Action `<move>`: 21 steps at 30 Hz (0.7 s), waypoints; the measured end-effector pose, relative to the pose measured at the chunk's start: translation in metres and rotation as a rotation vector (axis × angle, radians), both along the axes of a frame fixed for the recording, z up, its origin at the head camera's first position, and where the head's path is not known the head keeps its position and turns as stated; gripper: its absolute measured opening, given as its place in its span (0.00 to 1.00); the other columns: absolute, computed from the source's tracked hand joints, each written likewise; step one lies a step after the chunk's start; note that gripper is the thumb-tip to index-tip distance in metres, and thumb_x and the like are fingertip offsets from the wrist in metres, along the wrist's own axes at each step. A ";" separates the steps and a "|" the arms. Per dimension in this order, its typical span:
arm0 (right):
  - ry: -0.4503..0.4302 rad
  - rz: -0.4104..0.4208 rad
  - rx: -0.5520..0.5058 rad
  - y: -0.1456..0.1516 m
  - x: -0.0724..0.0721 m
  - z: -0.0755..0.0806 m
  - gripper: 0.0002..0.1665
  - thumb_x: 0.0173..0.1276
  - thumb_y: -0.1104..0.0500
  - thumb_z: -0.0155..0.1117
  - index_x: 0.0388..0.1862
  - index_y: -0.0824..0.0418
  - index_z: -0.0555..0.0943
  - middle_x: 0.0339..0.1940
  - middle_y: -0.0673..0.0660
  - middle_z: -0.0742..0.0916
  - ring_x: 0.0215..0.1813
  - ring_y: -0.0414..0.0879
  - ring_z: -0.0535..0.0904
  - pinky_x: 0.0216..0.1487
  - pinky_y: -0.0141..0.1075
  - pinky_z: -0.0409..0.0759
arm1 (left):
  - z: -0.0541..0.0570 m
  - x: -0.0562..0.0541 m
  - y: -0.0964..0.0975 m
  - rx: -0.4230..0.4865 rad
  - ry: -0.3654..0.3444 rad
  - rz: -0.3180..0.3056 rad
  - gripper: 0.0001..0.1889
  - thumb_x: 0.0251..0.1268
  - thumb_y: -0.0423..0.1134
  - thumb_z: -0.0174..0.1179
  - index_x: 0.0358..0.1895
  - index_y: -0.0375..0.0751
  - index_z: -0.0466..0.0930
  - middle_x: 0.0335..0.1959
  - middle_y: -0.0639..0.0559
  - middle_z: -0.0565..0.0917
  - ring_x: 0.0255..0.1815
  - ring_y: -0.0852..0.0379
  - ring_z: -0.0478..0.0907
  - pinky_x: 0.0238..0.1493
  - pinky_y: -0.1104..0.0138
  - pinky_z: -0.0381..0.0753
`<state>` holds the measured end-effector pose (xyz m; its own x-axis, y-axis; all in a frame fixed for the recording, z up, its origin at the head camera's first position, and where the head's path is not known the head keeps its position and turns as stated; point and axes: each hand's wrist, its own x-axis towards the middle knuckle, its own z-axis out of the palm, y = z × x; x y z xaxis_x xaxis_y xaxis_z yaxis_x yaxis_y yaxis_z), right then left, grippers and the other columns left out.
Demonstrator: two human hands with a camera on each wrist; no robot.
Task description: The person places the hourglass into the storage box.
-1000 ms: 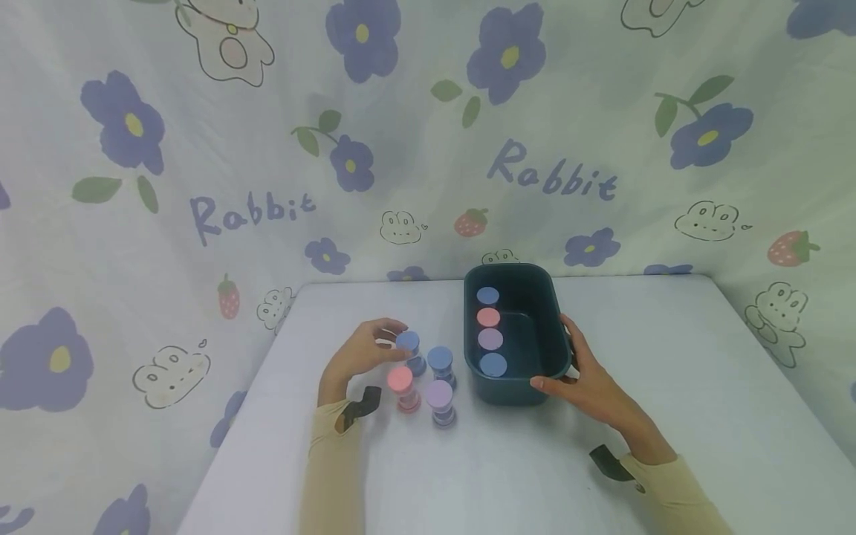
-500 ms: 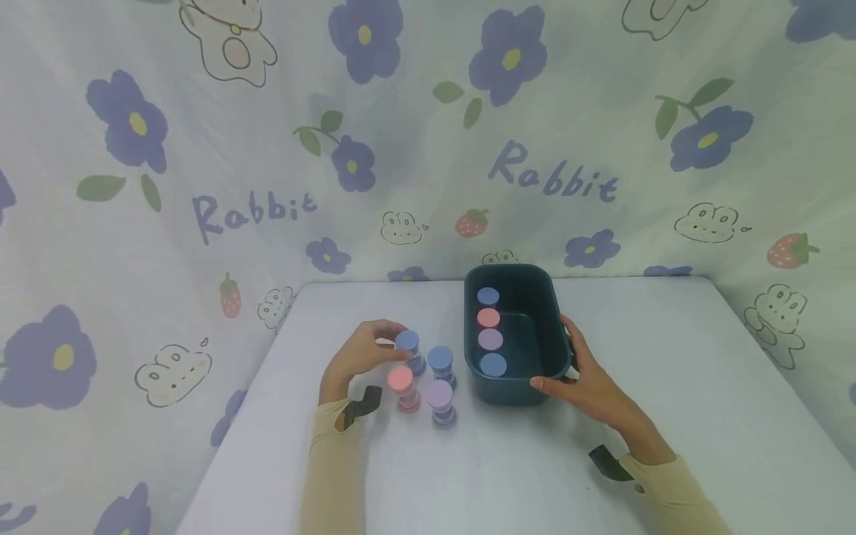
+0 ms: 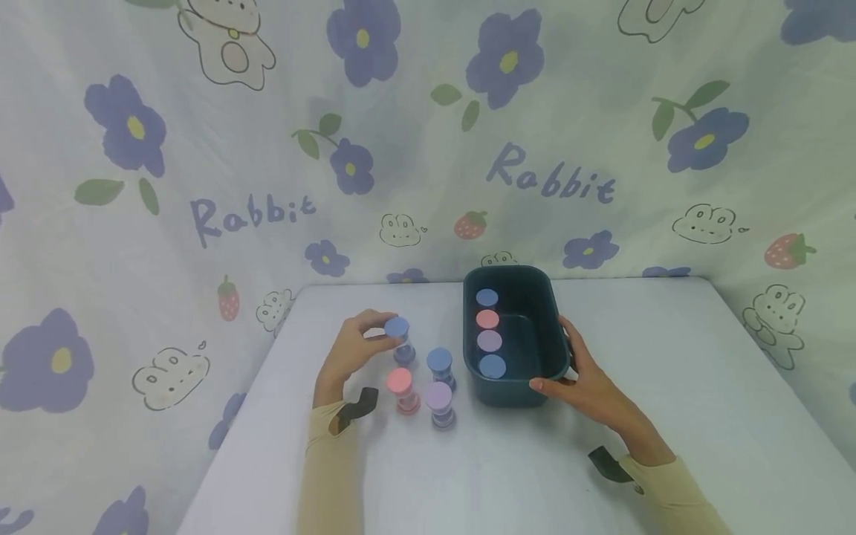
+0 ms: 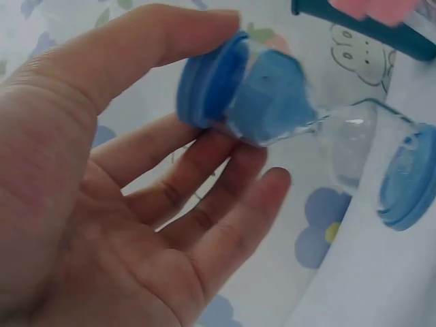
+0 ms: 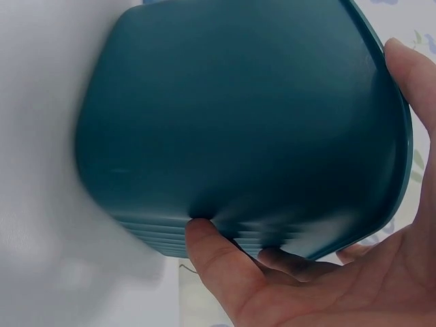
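Observation:
My left hand point(image 3: 352, 343) pinches a blue hourglass point(image 3: 401, 340) by its top cap, thumb on one side and fingers on the other. In the left wrist view, blue sand lies in the bulb near the held cap point(image 4: 214, 78). Just right of it on the table stand another blue hourglass point(image 3: 441, 365), a pink hourglass point(image 3: 403, 390) and a purple hourglass point(image 3: 441, 403). My right hand point(image 3: 591, 383) grips the dark teal bin point(image 3: 515, 394) at its near right corner, thumb at the rim and fingers against the ribbed side wall point(image 5: 157, 235).
Inside the bin, along its left wall, is a row of several hourglasses showing blue, pink and purple caps point(image 3: 490, 341). The white table point(image 3: 521, 475) ends at the back against a hanging cloth point(image 3: 428, 148) printed with flowers and rabbits.
The left hand has moved slightly up and to the left with the blue hourglass, away from the other hourglasses. The right hand and the bin stay where they were.

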<state>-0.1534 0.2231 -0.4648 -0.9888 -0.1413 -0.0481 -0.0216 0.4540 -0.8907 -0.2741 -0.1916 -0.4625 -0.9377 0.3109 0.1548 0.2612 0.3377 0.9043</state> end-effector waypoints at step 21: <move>-0.015 -0.016 0.009 -0.001 0.000 -0.002 0.71 0.61 0.43 0.77 0.86 0.39 0.35 0.88 0.66 0.47 0.82 0.78 0.50 0.67 0.66 0.74 | 0.044 0.020 0.036 0.359 0.235 0.096 0.24 0.55 0.20 0.71 0.57 0.25 0.81 0.48 0.60 0.85 0.53 0.64 0.84 0.57 0.70 0.87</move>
